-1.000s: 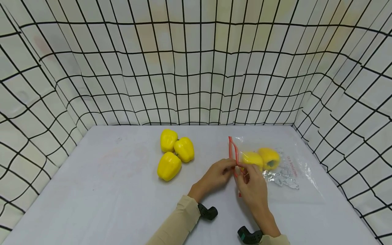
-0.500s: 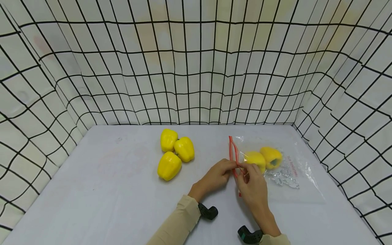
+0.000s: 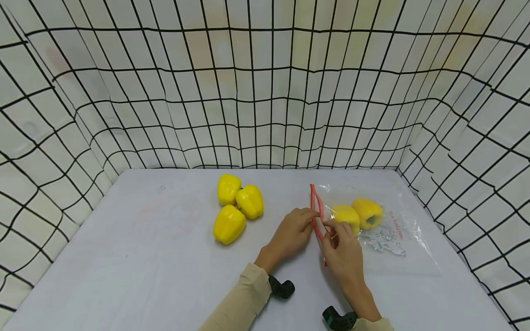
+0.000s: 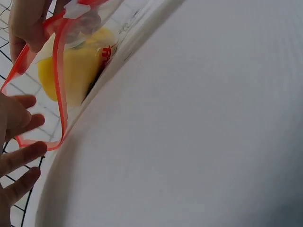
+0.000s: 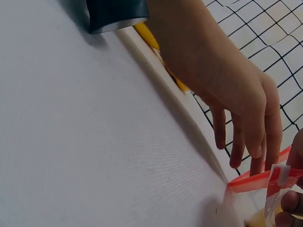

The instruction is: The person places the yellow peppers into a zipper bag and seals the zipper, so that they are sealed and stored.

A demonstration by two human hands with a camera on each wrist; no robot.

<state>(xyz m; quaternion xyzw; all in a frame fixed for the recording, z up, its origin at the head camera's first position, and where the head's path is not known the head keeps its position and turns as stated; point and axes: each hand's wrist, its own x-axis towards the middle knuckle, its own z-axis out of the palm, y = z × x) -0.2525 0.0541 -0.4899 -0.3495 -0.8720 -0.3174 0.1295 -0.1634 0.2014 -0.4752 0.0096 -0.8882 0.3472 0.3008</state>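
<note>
A clear zip bag (image 3: 414, 262) with a red-edged mouth lies on the right of the table, two yellow bell peppers (image 3: 367, 214) inside it. My right hand (image 3: 343, 250) pinches the near part of the red rim, beside a white tab (image 4: 75, 9). At the bag's mouth, my left hand (image 3: 290, 232) has its fingers spread and loosely straight, fingertips right at the red edge (image 4: 59, 80). The mouth gapes between the two hands in the left wrist view. Left of the hands, three more yellow bell peppers (image 3: 229, 224) sit grouped on the table.
A white cloth covers the table (image 3: 145, 257). Black netting (image 3: 269, 110) over white sheeting rises behind it and on both sides. Crumpled silvery patches (image 3: 385, 241) show on the bag. Black devices (image 3: 282, 287) are strapped to both wrists.
The peppers in the bag have slid a little right, away from its mouth. My left fingers have shifted slightly up and back along the red rim; the right hand keeps its grip.
</note>
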